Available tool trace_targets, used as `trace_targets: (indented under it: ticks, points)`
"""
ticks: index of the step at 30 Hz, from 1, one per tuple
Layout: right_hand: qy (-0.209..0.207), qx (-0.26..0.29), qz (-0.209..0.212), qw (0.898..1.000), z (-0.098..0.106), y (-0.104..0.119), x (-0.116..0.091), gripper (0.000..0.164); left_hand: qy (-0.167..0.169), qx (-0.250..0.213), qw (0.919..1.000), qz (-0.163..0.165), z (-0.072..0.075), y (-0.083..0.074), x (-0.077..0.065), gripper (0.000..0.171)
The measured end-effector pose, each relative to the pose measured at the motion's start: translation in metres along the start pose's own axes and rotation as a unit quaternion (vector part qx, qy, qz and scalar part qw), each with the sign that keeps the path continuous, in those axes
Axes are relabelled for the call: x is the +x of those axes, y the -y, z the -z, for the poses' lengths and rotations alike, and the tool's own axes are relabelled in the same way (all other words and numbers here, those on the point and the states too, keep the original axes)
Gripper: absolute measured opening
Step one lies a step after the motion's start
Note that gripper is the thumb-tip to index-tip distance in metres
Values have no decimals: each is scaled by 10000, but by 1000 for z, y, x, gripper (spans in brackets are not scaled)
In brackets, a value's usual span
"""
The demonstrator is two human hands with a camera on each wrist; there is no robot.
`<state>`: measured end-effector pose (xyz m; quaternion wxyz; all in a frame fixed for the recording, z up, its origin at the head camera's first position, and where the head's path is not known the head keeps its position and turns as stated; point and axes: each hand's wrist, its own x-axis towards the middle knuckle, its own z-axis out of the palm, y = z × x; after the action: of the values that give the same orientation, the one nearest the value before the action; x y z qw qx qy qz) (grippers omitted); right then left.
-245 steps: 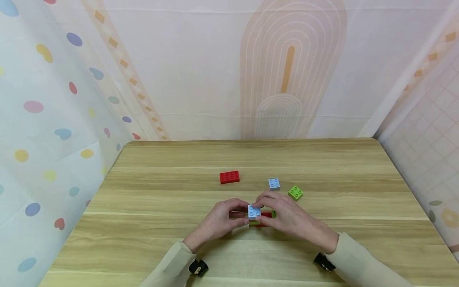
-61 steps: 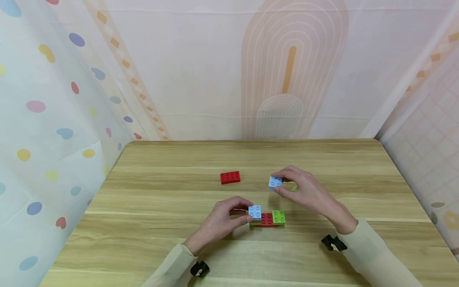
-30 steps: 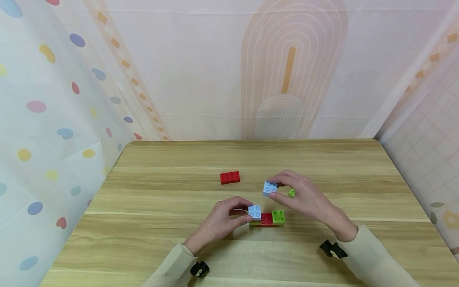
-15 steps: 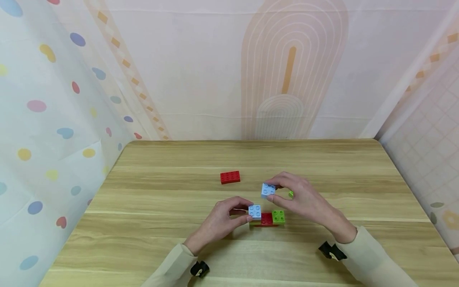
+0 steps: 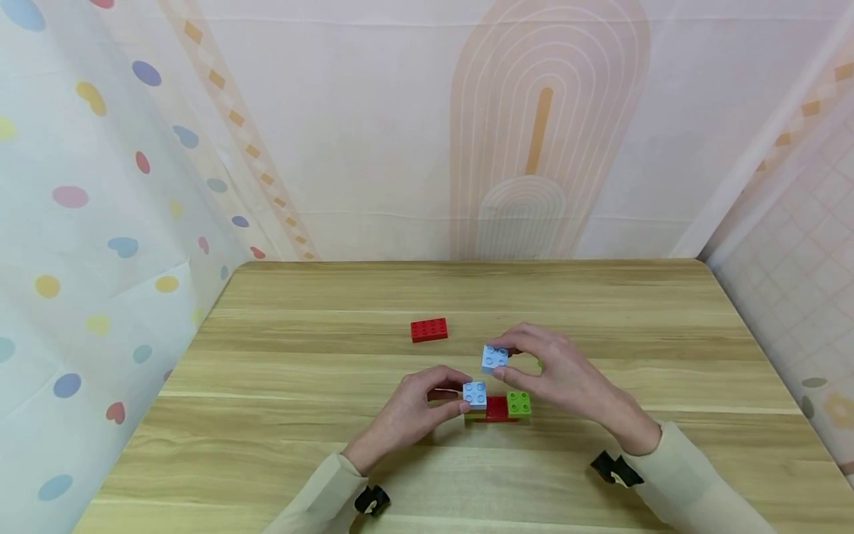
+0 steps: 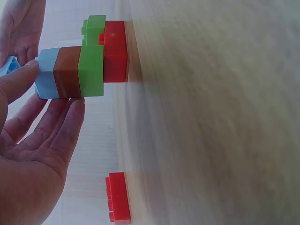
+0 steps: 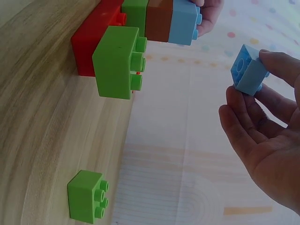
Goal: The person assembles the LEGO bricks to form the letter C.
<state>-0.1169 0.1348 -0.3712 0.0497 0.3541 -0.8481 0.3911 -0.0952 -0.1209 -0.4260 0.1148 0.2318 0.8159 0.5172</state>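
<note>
My left hand [image 5: 414, 411] holds a light blue toy brick [image 5: 474, 393] atop a stack, thumb on one side and fingers on the other. Beneath it in the left wrist view sit a brown brick [image 6: 68, 72] and a green brick [image 6: 92, 70], on one end of a long red brick [image 6: 116, 51]. The red brick's other end bears a second green brick [image 7: 117, 65]. Between thumb and fingers, my right hand [image 5: 563, 378] pinches another light blue brick [image 5: 494, 357]. It hangs in the air, apart from the stack, just behind and right of its top.
A loose red brick [image 5: 429, 330] lies farther back on the wooden table [image 5: 300, 371]. One loose green brick [image 7: 86, 197] lies on the table too, mostly hidden behind my right hand in the head view. A patterned cloth [image 5: 373, 133] hangs behind the table.
My right hand has picked up the second blue brick from the table and brought it left and nearer to the stack. My left hand has stayed at the stack's top.
</note>
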Motion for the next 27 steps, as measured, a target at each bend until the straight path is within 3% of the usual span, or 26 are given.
trace_targets:
  ticks: [27]
  points:
    - [219, 239, 191, 9993, -10, 3, -1, 35, 15, -49, 10000, -71, 0, -1, 0, 29]
